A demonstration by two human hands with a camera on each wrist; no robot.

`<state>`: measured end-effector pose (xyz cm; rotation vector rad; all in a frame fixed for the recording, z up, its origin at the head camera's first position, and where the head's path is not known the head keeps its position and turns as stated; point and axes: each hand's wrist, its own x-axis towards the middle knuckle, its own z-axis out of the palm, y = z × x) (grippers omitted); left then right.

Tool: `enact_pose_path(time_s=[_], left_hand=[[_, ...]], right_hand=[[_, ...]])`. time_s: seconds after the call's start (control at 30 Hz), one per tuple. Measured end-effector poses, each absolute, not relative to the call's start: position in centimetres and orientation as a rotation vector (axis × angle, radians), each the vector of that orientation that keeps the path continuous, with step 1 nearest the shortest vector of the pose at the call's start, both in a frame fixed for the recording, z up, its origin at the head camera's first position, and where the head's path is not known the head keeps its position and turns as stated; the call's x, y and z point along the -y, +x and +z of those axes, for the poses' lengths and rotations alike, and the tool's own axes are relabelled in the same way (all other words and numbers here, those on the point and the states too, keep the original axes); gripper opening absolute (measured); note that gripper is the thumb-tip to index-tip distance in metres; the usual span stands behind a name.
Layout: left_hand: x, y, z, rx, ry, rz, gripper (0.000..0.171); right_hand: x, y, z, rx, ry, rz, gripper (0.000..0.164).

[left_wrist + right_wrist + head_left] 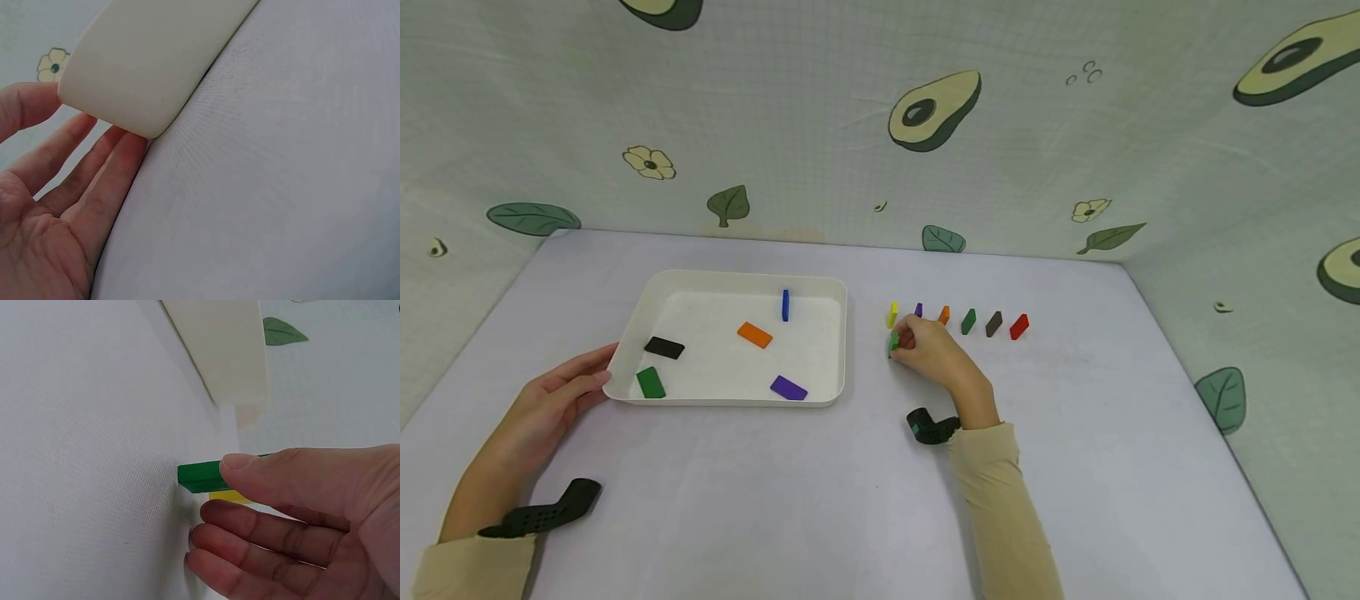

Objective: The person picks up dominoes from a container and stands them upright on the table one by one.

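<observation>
While in the right hand (932, 347), green block (203, 477) upright, long axis vertical.

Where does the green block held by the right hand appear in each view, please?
Head: the green block is just right of and below centre, in the right hand.
Left wrist: not in it.
Right wrist: just below centre.
Shared landmark: the white tray, visible in all three.
</observation>
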<state>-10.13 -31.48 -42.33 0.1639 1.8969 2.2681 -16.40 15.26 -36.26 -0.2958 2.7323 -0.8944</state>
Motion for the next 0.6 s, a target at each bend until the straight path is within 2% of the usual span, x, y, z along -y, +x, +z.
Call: enact_pose_path(time_s=[0.6], left_hand=[[31.46, -10.15, -42.34, -1.9, 0.15, 2.268, 0.038]], right_hand=[[-15.2, -16.42, -36.14, -2.741, -0.296, -0.882, 0.028]])
